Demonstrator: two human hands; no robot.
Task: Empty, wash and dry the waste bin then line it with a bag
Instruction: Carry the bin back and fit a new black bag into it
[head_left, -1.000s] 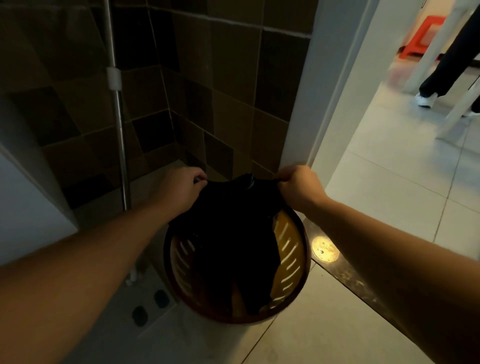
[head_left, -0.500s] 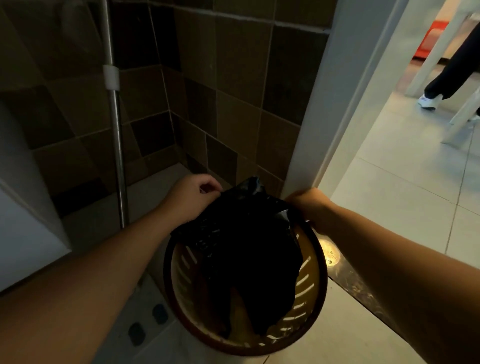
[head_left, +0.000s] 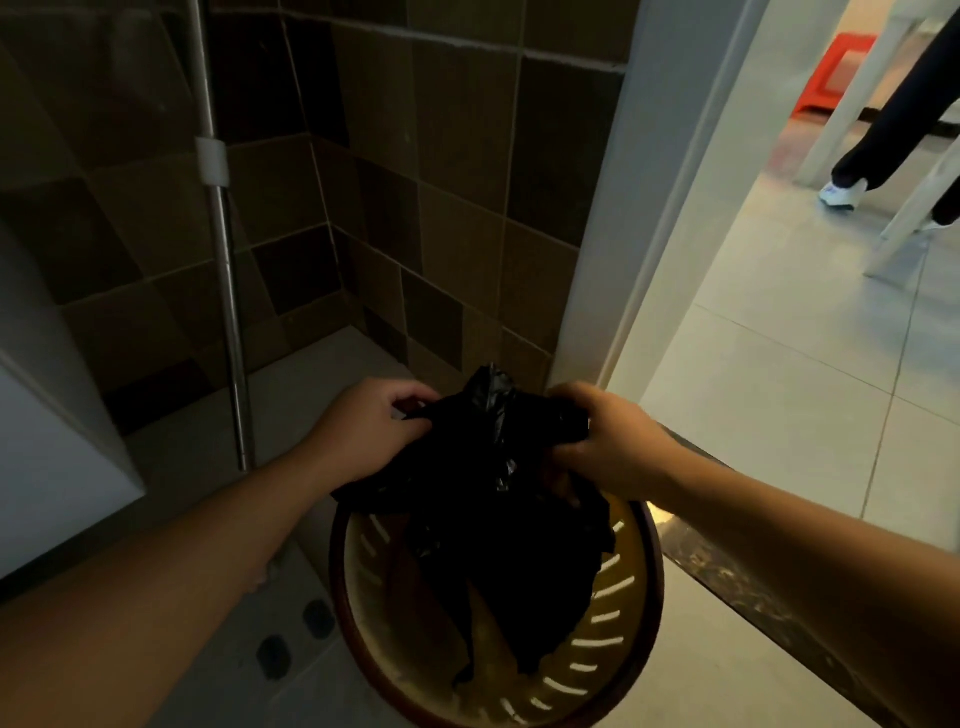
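A: Hanging half in and half out of the waste bin (head_left: 631, 587), that black bag (head_left: 488, 519) has bunched up since a second ago. It was stretched flat between the two fists then; now its top edge is gathered into a crumpled peak between them.

B: And the hands have closed in. The left hand (head_left: 371, 428) pinches the bag's near-left edge, fingers curled tight on the plastic. The right hand (head_left: 610, 441) has its grip on the opposite edge, fingers buried in the folds just above the rim.

A: So neither hand is on the bin itself?

B: Not that can be seen. The bin stands on the floor (head_left: 753, 415) at the doorway, slotted yellow wall inside, dark rim, the bag's lower part draped down into it.

A: What does that say for the task?

B: Likely the lining step: the mouth is being regathered to find the opening before spreading it over the rim. Nothing is hooked over the rim yet, so that is not done.

A: Round about?

B: A metal pole (head_left: 223, 249) stands against the dark tiled wall (head_left: 457, 156) behind; out in the bright room a person's leg (head_left: 883, 140) and a red stool (head_left: 831, 78).
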